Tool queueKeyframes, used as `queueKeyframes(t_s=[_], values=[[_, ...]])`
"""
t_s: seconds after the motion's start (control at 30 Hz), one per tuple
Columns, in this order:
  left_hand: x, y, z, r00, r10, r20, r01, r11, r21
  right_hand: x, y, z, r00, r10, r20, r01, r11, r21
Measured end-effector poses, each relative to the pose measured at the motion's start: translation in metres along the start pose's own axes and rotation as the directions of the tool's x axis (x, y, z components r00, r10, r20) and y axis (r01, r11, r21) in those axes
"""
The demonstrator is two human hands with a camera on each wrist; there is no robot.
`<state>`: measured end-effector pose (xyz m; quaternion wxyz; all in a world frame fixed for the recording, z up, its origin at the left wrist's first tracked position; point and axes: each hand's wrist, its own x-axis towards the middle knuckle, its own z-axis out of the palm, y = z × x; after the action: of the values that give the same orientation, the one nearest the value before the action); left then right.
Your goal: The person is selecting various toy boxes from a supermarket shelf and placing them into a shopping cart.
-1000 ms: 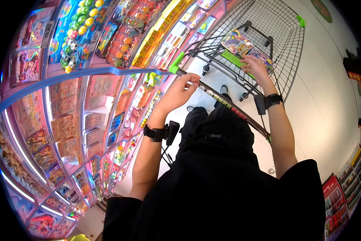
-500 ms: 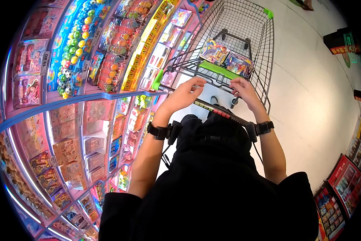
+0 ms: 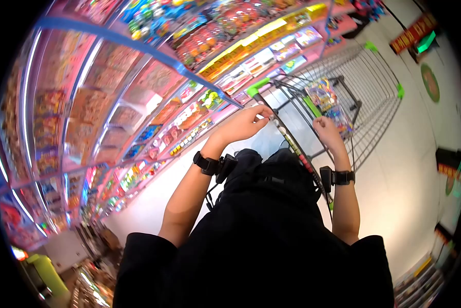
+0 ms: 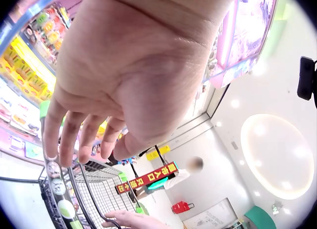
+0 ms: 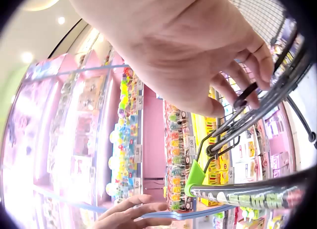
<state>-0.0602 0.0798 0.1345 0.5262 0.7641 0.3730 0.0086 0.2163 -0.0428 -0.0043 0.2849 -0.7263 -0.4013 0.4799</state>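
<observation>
A wire shopping cart [image 3: 364, 138] with green corners stands in front of me, its handle [image 3: 292, 141] slanting across my front. Over the handle's left end is my left hand [image 3: 247, 123]; its relaxed fingers [image 4: 89, 135] reach down over the bar in the left wrist view. My right hand [image 3: 330, 137] is at the cart's near side, beyond the handle. Its fingers [image 5: 240, 73] curl round a dark wire piece of the cart in the right wrist view. Colourful packaged goods [image 3: 325, 95] lie in the cart, partly behind the right hand.
Shelves of bright packaged toys and sweets [image 3: 153, 97] run along the left, edged by a blue rail [image 3: 133, 46]. Pale floor [image 3: 384, 190] spreads to the right. A person [image 4: 173, 177] stands beyond the cart behind a red sign [image 4: 148, 178].
The view has swung round, so shelves and cart sit slanted, with the cart farther right in the frame. The right hand's fingers are more curled than before; the left stays by the handle.
</observation>
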Motion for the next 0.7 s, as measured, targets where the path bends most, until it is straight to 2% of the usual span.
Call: queueKeyframes(t_s=[0.03,0.1,0.13,0.17,0.23,0.27,0.3,0.37,0.43,0.57,0.7], values=[[-0.007,0.002,-0.008,0.999,-0.036,-0.016,0.036,0.999,0.01,0.007,-0.008,-0.004,0.998,-0.047,0.036,0.052,0.984,-0.171],[-0.019,-0.021,-0.014,0.993,-0.012,-0.117,0.009,1.0,-0.022,0.013,-0.025,-0.012,0.977,-0.109,0.184,0.185,0.863,-0.471],[-0.025,-0.027,-0.018,0.986,-0.016,-0.166,0.01,0.999,-0.037,0.014,-0.041,-0.017,0.96,-0.016,0.279,0.161,0.849,-0.504],[-0.033,-0.032,-0.022,0.977,-0.022,-0.213,0.011,0.999,-0.053,0.017,-0.055,-0.016,0.953,0.095,0.287,0.078,0.842,-0.534],[-0.051,-0.041,-0.029,0.958,-0.029,-0.284,0.006,0.997,-0.08,0.027,-0.079,-0.011,0.975,-0.078,0.21,0.195,0.758,-0.623],[-0.058,-0.048,-0.032,0.948,-0.037,-0.316,0.009,0.996,-0.091,0.033,-0.091,-0.006,0.962,-0.225,0.154,0.273,0.819,-0.505],[-0.063,-0.053,-0.031,0.938,-0.043,-0.344,0.007,0.994,-0.105,0.027,-0.125,-0.001,0.965,-0.228,0.129,0.262,0.839,-0.477],[-0.083,-0.043,-0.038,0.925,-0.186,-0.332,0.112,0.967,-0.229,0.026,-0.171,0.009,0.915,-0.332,0.227,0.398,0.828,-0.394],[-0.091,-0.061,-0.035,0.908,-0.134,-0.397,0.051,0.976,-0.212,0.03,-0.192,0.028,0.862,-0.373,0.343,0.479,0.821,-0.311],[-0.111,-0.069,-0.038,0.877,-0.19,-0.442,0.054,0.952,-0.301,0.024,-0.221,0.062,0.79,-0.275,0.548,0.492,0.817,-0.301],[-0.119,-0.087,-0.04,0.874,-0.142,-0.464,-0.009,0.952,-0.307,0.009,-0.233,0.085,0.763,-0.221,0.608,0.496,0.803,-0.331]])
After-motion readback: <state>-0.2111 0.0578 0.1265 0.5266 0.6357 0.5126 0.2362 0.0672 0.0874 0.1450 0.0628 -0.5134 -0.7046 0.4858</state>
